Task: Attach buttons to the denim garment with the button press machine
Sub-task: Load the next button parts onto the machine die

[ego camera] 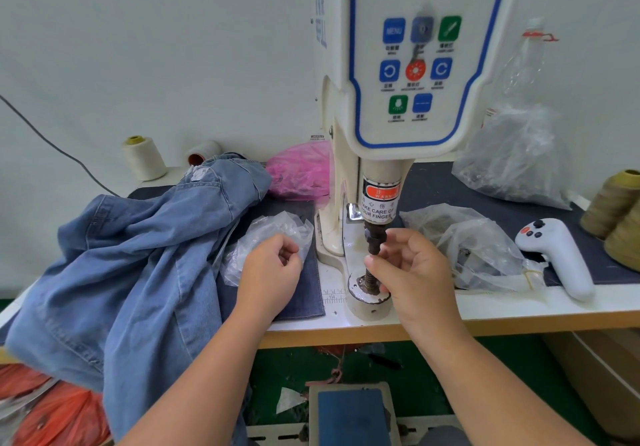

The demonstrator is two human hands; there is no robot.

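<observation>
The white button press machine stands at the table's middle, its dark punch hanging above the round lower die. My right hand is at the gap between punch and die, thumb and fingers curled together there; whether they pinch a button is hidden. My left hand hovers with loosely curled fingers over a clear plastic bag, holding nothing visible. The blue denim garment lies crumpled at the left, draped over the table's front edge.
A second clear bag lies right of the machine beside a white handheld controller. A pink bag and thread cones stand at the back, olive cones at the far right. A blue foot pedal sits under the table.
</observation>
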